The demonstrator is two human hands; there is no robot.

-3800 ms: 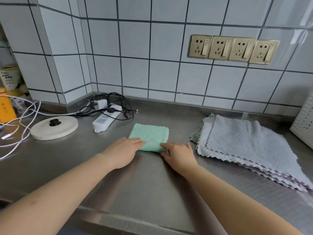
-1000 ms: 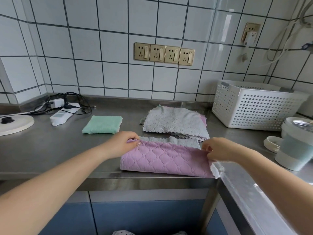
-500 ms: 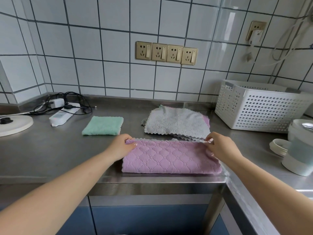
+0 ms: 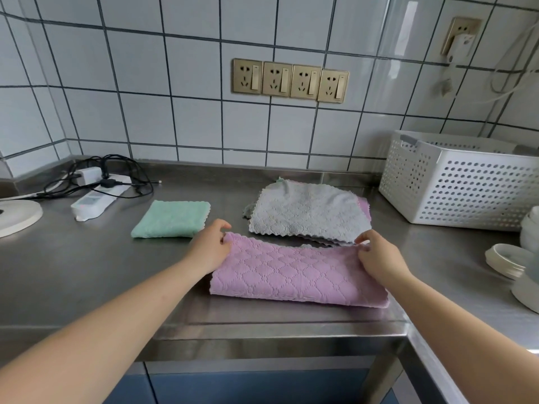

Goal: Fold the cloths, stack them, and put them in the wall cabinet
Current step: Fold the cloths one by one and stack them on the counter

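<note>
quilted pink cloth, folded, steel counter

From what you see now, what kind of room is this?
Probably a home kitchen: a stainless steel counter against a white tiled wall, a row of wall sockets, and white dishes beside a perforated basket.

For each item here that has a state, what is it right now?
Purple cloth: folded in half, lying flat.
Green cloth: folded small, set aside.
Grey pile: unfolded.
Left hand: pinching the purple cloth's far left corner.
Right hand: pinching its far right corner.
</note>
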